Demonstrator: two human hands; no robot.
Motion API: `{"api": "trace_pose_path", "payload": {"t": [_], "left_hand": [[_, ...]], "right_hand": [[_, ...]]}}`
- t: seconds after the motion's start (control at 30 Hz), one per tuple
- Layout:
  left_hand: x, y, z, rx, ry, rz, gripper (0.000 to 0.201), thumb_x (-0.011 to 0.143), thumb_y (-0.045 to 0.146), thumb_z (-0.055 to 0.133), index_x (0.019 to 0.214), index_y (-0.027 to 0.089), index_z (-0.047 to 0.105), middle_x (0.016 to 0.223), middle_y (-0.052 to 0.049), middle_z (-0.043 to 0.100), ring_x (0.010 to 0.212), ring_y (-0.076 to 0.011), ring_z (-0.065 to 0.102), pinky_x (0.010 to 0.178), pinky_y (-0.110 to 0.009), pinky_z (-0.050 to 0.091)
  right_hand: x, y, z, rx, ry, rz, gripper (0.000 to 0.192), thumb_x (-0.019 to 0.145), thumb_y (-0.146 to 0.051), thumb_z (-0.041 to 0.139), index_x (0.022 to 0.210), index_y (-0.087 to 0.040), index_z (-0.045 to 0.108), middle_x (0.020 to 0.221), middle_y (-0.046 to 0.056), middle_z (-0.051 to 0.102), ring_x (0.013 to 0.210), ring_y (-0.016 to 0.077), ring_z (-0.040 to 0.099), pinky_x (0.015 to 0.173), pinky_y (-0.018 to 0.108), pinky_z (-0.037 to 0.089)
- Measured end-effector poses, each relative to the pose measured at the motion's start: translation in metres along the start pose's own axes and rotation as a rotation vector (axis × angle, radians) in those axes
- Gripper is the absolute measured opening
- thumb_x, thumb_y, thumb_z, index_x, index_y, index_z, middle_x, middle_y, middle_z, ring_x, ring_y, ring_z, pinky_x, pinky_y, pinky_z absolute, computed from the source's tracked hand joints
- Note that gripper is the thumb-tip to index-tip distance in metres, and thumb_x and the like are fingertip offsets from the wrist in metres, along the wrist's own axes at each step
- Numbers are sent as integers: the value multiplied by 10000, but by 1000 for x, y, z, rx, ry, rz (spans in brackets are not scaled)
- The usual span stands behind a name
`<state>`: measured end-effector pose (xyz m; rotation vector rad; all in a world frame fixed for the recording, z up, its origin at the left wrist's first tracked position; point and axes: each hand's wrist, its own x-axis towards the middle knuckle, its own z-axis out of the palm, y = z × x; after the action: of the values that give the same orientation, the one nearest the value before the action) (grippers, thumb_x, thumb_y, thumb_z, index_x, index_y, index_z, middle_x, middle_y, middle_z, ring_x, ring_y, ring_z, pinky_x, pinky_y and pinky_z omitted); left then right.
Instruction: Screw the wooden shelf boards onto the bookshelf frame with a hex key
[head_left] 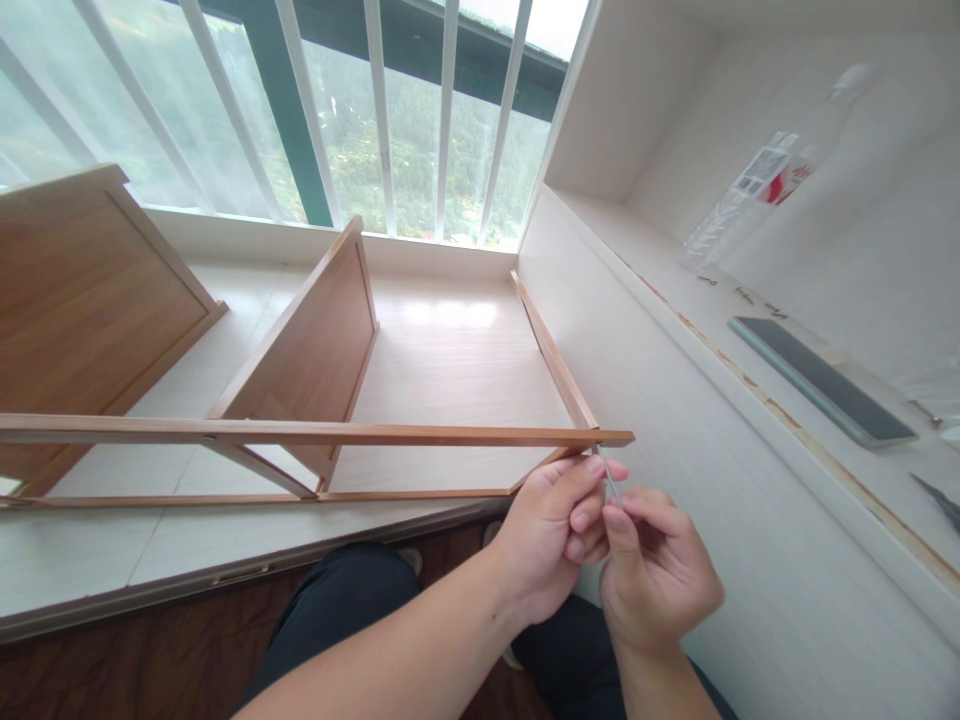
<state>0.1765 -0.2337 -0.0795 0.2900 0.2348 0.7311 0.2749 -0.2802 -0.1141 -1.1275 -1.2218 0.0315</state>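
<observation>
We pinch a thin metal screw [610, 483] between left hand [551, 535] and right hand [656, 580] fingertips at the long wooden rail's [315, 433] right end, where tilting could misthread it.

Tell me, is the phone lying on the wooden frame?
No, the phone lies on the white ledge at the right, apart from the wooden frame on the sill.
</observation>
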Motion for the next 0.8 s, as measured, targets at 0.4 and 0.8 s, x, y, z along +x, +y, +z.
{"api": "trace_pose_path", "payload": {"t": [0.4, 0.8], "left_hand": [[-4, 1, -3, 17, 22, -45, 330, 797, 431, 749, 902, 127, 676, 439, 105, 346, 380, -26, 231, 425, -193, 122], [-4, 2, -3, 50, 20, -20, 291, 825, 401, 733, 861, 118, 675, 440, 102, 338, 384, -28, 246, 429, -190, 135]], "right_hand": [[2, 0, -6, -75, -79, -113, 122, 866, -126, 703, 951, -208, 675, 727, 4, 686, 598, 154, 645, 535, 302, 541], [6, -1, -7, -70, -117, -177, 169, 870, -93, 688, 990, -211, 673, 795, 25, 722, 749, 186, 704, 663, 358, 588]]}}
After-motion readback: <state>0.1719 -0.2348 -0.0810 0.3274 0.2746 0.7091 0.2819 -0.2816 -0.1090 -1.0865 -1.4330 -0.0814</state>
